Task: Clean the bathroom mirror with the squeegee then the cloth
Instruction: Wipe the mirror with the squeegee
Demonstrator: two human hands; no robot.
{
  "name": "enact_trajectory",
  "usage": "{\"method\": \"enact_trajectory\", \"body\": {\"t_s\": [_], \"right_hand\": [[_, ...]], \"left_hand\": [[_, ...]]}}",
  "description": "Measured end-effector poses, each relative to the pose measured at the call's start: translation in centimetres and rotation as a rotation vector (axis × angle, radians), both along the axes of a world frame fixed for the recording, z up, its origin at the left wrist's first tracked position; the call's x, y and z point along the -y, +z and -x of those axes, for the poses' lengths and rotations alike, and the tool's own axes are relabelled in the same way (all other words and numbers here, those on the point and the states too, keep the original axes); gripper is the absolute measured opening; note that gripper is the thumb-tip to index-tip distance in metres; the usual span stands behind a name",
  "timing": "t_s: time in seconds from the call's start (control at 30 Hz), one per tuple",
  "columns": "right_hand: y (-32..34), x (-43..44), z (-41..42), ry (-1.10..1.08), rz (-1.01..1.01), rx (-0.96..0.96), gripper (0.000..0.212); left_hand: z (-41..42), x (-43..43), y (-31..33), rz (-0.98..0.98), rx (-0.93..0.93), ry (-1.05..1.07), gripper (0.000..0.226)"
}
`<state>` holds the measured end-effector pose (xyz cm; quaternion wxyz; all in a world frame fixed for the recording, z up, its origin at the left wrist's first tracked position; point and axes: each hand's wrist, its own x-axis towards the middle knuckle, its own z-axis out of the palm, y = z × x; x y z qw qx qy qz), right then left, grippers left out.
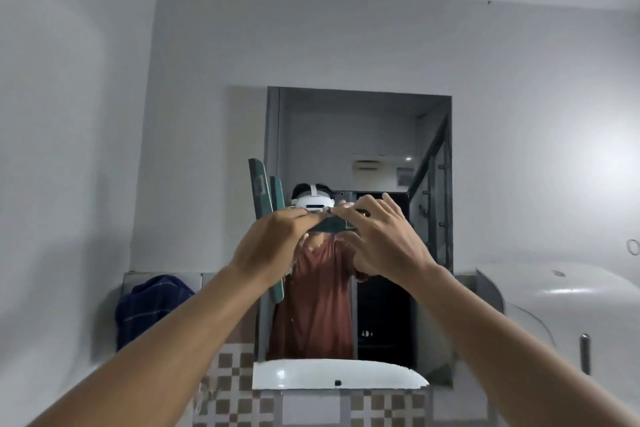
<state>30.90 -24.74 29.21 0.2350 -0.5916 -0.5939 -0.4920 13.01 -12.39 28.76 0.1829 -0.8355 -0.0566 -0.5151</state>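
The rectangular bathroom mirror (363, 135) hangs on the white wall straight ahead. A dark green squeegee (260, 189) stands with its blade upright against the mirror's left edge. Its handle runs to the right into both hands. My left hand (268, 246) grips the handle close to the blade. My right hand (384, 236) holds the handle's end, fingers curled over it. The blade's lower part is hidden behind my left hand. A dark blue checked cloth (149, 305) lies bunched on the ledge at the lower left.
A white basin (339, 374) sits below the mirror, above brown and white checked tiles (228, 371). A large white dispenser (568, 308) juts from the wall at the right. The mirror reflects a person in a reddish shirt.
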Motion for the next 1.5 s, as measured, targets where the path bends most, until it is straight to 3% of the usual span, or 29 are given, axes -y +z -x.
{"method": "enact_trajectory", "body": {"t_s": [0.13,0.3,0.43,0.6,0.7,0.83,1.13,1.5], "right_hand": [[2.4,-1.5,-0.8,-0.019,-0.006,0.075,0.042],[5.6,-2.8,-1.4,-0.08,-0.035,0.116,0.043],[8.5,-3.5,-1.4,-0.085,-0.047,0.108,0.047],[11.6,-4.8,-1.0,-0.122,-0.02,0.14,0.051],[12.9,-5.6,-0.9,-0.179,0.006,0.159,0.051],[13.6,-5.8,-1.2,-0.226,0.037,0.185,0.051],[12.7,-1.6,-6.2,-0.331,0.005,0.044,0.052],[10.9,4.4,-10.9,-0.426,-0.055,-0.171,0.057]], "left_hand": [[-0.4,-1.4,0.4,-0.077,0.167,0.069,0.053],[-1.7,-2.6,-5.5,0.018,0.376,0.033,0.029],[-3.7,-4.6,-9.6,0.122,0.23,0.064,0.036],[-6.7,-6.2,-10.0,0.166,0.031,0.203,0.091],[-7.8,-7.0,-9.9,0.203,-0.063,0.248,0.099],[-8.2,-7.9,-10.3,0.178,-0.055,0.281,0.111],[-8.6,-8.7,-10.7,0.153,-0.007,0.288,0.121],[-8.4,-8.2,-10.3,0.186,-0.011,0.285,0.106]]}}
